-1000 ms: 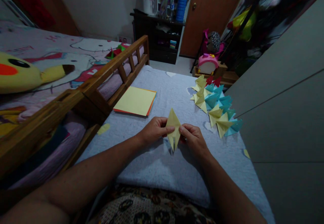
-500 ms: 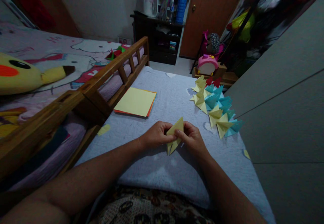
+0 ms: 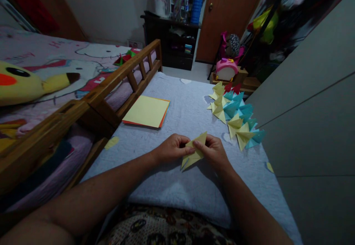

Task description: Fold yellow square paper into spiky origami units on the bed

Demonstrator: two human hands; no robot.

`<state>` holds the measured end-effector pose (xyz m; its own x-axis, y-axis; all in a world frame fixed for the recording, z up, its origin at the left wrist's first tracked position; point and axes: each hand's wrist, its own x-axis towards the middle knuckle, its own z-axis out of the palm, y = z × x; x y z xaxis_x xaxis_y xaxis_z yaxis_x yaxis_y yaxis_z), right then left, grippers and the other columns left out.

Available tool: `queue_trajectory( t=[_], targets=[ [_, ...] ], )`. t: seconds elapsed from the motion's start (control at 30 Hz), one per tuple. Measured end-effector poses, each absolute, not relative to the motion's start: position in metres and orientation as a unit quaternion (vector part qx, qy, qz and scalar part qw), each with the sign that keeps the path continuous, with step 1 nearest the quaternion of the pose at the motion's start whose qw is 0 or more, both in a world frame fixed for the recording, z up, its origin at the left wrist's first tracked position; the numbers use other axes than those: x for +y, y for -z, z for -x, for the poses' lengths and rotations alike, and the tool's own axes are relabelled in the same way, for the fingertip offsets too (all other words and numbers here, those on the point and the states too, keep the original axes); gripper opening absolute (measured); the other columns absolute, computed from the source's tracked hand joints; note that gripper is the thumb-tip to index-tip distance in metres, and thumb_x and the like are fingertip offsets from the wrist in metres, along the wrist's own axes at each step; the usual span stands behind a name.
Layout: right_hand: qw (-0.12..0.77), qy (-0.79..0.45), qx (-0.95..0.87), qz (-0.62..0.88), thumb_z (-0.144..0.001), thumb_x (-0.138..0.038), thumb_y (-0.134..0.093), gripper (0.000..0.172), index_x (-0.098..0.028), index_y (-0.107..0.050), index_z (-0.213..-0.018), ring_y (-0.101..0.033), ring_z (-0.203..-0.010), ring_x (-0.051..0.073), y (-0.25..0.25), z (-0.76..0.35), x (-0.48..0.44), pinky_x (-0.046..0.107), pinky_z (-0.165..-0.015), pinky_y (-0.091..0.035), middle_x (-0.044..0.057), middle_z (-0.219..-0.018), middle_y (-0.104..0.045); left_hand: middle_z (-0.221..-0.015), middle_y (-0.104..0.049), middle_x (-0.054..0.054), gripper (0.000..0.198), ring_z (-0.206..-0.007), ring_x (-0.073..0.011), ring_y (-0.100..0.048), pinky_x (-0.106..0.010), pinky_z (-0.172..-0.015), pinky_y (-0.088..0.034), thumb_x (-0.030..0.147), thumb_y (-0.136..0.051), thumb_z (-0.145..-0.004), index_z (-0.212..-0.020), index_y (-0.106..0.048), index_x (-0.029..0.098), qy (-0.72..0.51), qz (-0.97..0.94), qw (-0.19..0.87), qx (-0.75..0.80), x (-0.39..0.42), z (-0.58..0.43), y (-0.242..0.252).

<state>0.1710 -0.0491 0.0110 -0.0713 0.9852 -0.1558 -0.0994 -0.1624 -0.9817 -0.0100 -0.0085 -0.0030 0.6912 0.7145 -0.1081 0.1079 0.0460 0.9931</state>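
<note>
A folded piece of yellow origami paper (image 3: pixel 194 159) is held between both hands, just above the cloth-covered surface (image 3: pixel 177 197). My left hand (image 3: pixel 175 148) pinches its left side, thumb on top. On the right side, my right hand (image 3: pixel 214 150) grips it with the thumb pressed across the front face. Two narrow points of the paper stick out downward with a slit between them; one corner points up to the right. The fingers behind the paper are partly hidden.
A stack of square paper (image 3: pixel 146 112), yellow on top, lies at the left. Folded yellow paper pieces (image 3: pixel 244 136) and blue ones (image 3: pixel 234 106) stand in rows at the right, with red ones behind. A wooden rail (image 3: pixel 124 71) borders the left, a pale panel (image 3: pixel 310 101) the right.
The folded paper has tilted, its upper corner leaning further right. My right hand has moved slightly to the right with it, and the view has shifted a little.
</note>
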Motion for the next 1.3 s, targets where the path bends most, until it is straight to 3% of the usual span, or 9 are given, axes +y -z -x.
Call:
queue_trajectory(
  t=[0.27, 0.4, 0.53, 0.8, 0.9, 1.03, 1.1, 1.2, 1.3],
  targets=[
    [0.542, -0.486, -0.446, 0.521, -0.082, -0.05, -0.072, 0.042, -0.019, -0.058, -0.058, -0.038, -0.048, 0.009, -0.011, -0.178, -0.046, 0.024, -0.047, -0.03, -0.005, -0.05, -0.046, -0.062, -0.055, 0.0, 0.03, -0.054, -0.0104, -0.044, -0.024, -0.05, -0.03, 0.044, -0.072, -0.079, -0.075, -0.071, 0.014, -0.224, -0.634, 0.679, 0.295, -0.01, 0.011, 0.001],
    [0.528, -0.526, -0.44, 0.501, -0.086, -0.059, -0.063, 0.045, -0.019, -0.059, -0.065, -0.04, -0.05, 0.01, -0.007, -0.175, -0.046, 0.024, -0.047, -0.031, -0.004, -0.054, -0.046, -0.061, -0.056, -0.001, 0.031, -0.054, -0.0103, -0.044, -0.025, -0.051, -0.031, 0.043, -0.073, -0.078, -0.073, -0.072, 0.012, -0.243, -0.617, 0.683, 0.307, -0.009, 0.011, -0.001],
    [0.459, -0.586, -0.469, 0.476, -0.077, -0.056, -0.075, 0.039, -0.018, -0.066, -0.082, -0.043, -0.051, 0.009, -0.008, -0.171, -0.046, 0.023, -0.048, -0.032, -0.004, -0.062, -0.054, -0.062, -0.058, -0.001, 0.028, -0.053, -0.0092, -0.044, -0.024, -0.051, -0.03, 0.04, -0.072, -0.079, -0.075, -0.071, 0.012, -0.305, -0.575, 0.681, 0.337, -0.006, 0.01, -0.004],
    [0.43, -0.595, -0.469, 0.491, -0.078, -0.055, -0.074, 0.041, -0.015, -0.065, -0.076, -0.043, -0.048, 0.008, -0.005, -0.172, -0.045, 0.021, -0.046, -0.031, -0.003, -0.057, -0.055, -0.065, -0.06, -0.003, 0.03, -0.053, -0.0083, -0.045, -0.023, -0.05, -0.032, 0.04, -0.073, -0.078, -0.078, -0.068, 0.011, -0.325, -0.523, 0.705, 0.351, -0.004, 0.009, -0.001],
    [0.445, -0.62, -0.449, 0.465, -0.075, -0.05, -0.078, 0.039, -0.018, -0.061, -0.088, -0.048, -0.049, 0.008, -0.003, -0.17, -0.045, 0.021, -0.045, -0.037, -0.002, -0.066, -0.062, -0.069, -0.063, 0.0, 0.033, -0.053, -0.0096, -0.052, -0.022, -0.052, -0.036, 0.038, -0.077, -0.075, -0.093, -0.061, 0.015, -0.33, -0.501, 0.717, 0.354, -0.006, 0.008, -0.003],
    [0.489, -0.619, -0.417, 0.452, -0.071, -0.044, -0.082, 0.056, -0.027, -0.044, -0.108, -0.053, -0.046, 0.01, -0.004, -0.167, -0.044, 0.02, -0.043, -0.04, -0.008, -0.066, -0.065, -0.066, -0.061, 0.008, 0.052, -0.051, -0.0109, -0.054, -0.02, -0.052, -0.037, 0.035, -0.074, -0.078, -0.118, -0.043, 0.025, -0.364, -0.491, 0.712, 0.344, -0.009, 0.006, -0.008],
    [0.499, -0.607, -0.42, 0.454, -0.074, -0.043, -0.079, 0.054, -0.028, -0.04, -0.109, -0.051, -0.045, 0.01, -0.006, -0.167, -0.045, 0.02, -0.043, -0.04, -0.01, -0.064, -0.062, -0.065, -0.059, 0.008, 0.042, -0.051, -0.0099, -0.052, -0.02, -0.052, -0.037, 0.034, -0.072, -0.08, -0.113, -0.048, 0.024, -0.371, -0.502, 0.709, 0.328, -0.01, 0.006, -0.008],
    [0.503, -0.569, -0.459, 0.462, -0.083, -0.042, -0.067, 0.033, -0.027, -0.046, -0.105, -0.051, -0.05, 0.011, -0.008, -0.17, -0.047, 0.022, -0.047, -0.041, -0.008, -0.065, -0.057, -0.067, -0.059, 0.003, 0.018, -0.053, -0.0084, -0.05, -0.021, -0.053, -0.037, 0.031, -0.07, -0.079, -0.089, -0.062, 0.017, -0.363, -0.515, 0.702, 0.331, -0.008, 0.008, -0.006],
    [0.522, -0.444, -0.532, 0.497, -0.088, -0.031, -0.055, 0.021, -0.026, -0.054, -0.108, -0.057, -0.071, 0.015, -0.009, -0.175, -0.051, 0.028, -0.062, -0.048, -0.001, -0.085, -0.059, -0.068, -0.06, 0.0, 0.014, -0.054, -0.0086, -0.049, -0.022, -0.053, -0.037, 0.026, -0.07, -0.076, -0.083, -0.069, 0.014, -0.358, -0.489, 0.711, 0.357, -0.005, 0.01, -0.003]
  ],
)
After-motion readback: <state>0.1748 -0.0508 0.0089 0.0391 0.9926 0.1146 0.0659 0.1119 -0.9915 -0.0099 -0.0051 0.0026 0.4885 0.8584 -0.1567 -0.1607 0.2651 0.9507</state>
